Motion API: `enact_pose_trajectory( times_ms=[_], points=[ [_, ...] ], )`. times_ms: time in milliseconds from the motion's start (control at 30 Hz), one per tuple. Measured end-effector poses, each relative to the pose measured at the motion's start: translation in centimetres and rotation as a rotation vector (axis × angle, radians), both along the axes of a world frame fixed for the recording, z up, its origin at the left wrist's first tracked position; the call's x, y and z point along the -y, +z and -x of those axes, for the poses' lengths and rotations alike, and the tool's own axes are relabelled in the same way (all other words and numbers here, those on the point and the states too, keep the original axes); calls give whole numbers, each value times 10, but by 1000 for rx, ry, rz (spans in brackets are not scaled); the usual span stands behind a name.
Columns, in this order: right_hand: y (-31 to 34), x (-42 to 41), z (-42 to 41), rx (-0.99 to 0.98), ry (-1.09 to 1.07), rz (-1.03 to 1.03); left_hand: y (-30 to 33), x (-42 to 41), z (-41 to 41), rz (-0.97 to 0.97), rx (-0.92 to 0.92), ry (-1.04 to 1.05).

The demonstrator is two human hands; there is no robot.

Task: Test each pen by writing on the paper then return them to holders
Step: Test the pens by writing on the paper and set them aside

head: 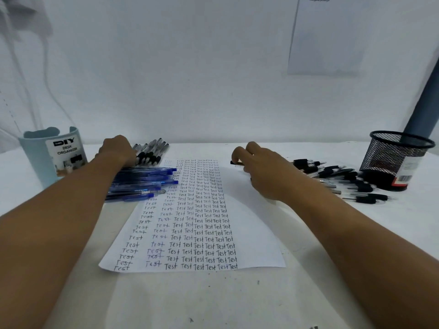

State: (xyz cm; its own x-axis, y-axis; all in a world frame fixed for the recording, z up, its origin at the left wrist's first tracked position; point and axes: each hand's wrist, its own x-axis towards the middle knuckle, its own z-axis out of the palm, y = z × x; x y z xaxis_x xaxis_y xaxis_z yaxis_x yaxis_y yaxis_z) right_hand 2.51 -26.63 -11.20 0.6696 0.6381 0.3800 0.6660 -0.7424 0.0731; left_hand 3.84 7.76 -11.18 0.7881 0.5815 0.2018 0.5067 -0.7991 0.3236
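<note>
A sheet of paper (249,233) filled with columns of the word "Test" lies in the middle of the table. My right hand (259,169) hovers at the paper's top right corner and pinches a black pen (236,163) by its end. My left hand (117,150) reaches over a pile of blue pens (147,184) and rests on a row of black-grip pens (152,153) at the paper's top left; its fingers are curled over them. A light blue desk organizer (47,157) stands at the far left. A black mesh holder (396,160) stands at the far right.
A heap of black pens (342,179) lies between my right hand and the mesh holder. A white wall runs close behind the table. A grey pole (425,105) leans behind the mesh holder. A paper sheet (327,36) hangs on the wall.
</note>
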Motion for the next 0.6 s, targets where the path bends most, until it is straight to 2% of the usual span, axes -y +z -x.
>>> enact_pose_trajectory(
  times_ms=[233, 400, 500, 600],
  points=[
    [-3, 5, -8, -4, -100, -3, -2, -2, 2, 0, 42, -19],
    [-7, 6, -8, -20, -157, 68, 8, 26, 13, -63, 161, -66],
    [-9, 10, -11, 16, -200, 75, 12, 63, 29, -59, 278, -236],
    [-9, 14, -10, 2, -232, 49, 10, 95, 48, -74, 270, -476]
  ],
)
